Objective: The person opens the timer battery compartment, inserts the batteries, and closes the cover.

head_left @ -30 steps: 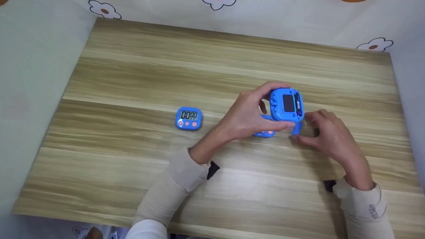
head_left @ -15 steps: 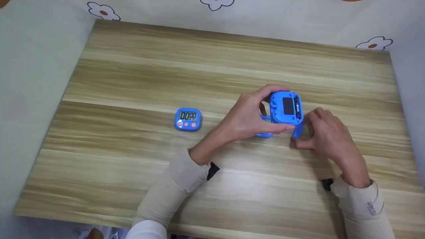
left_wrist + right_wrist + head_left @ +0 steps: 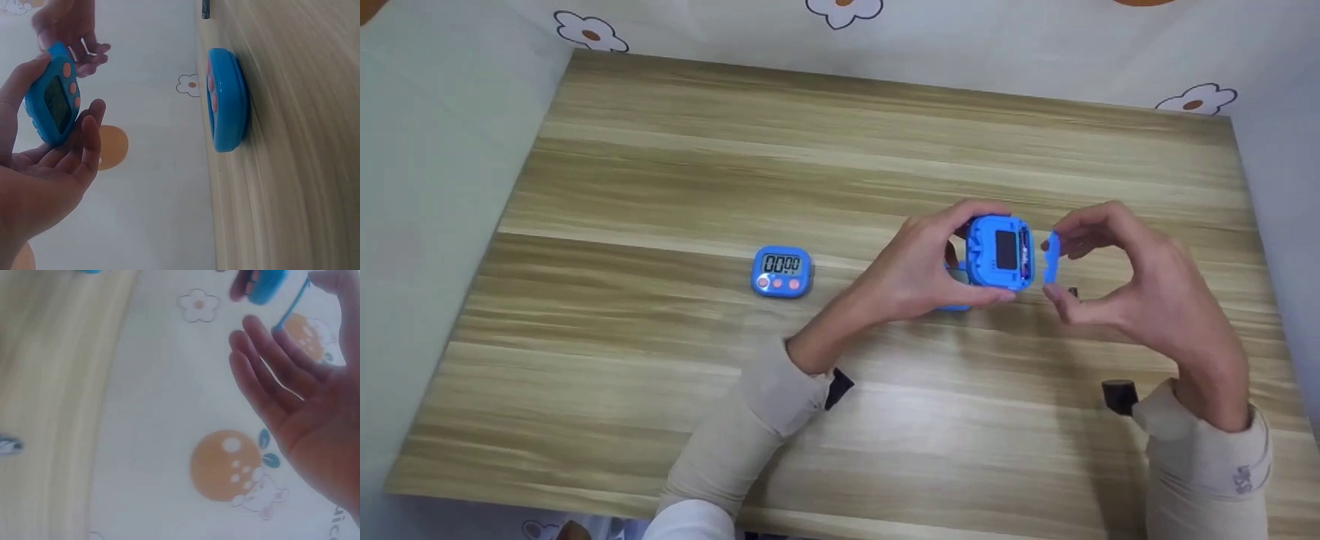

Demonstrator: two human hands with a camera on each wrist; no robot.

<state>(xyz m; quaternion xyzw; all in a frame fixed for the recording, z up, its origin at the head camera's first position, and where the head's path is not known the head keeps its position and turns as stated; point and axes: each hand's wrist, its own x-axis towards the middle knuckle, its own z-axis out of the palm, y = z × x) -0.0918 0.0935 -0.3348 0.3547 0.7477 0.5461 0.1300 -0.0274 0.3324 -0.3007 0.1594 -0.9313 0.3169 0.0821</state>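
Note:
My left hand (image 3: pixel 988 253) grips a blue digital timer (image 3: pixel 1003 251) above the table, its back toward me and the battery bay uncovered, a battery showing at its right edge. My right hand (image 3: pixel 1054 264) pinches the small blue battery cover (image 3: pixel 1051 257) between thumb and fingers, just right of that timer. In the left wrist view the held timer (image 3: pixel 53 101) shows its screen and pink buttons. A second blue timer (image 3: pixel 781 271) lies face up on the table to the left. A third one (image 3: pixel 225 101) lies under my left hand, mostly hidden in the head view.
The wooden table (image 3: pixel 840 150) is boxed in by pale walls with flower prints (image 3: pixel 589 31). A small dark object (image 3: pixel 1072 292) lies on the table under my right hand.
My right hand has lifted the blue cover off the table and brought it up beside the held timer's right edge. The left hand keeps its hold and has sunk slightly.

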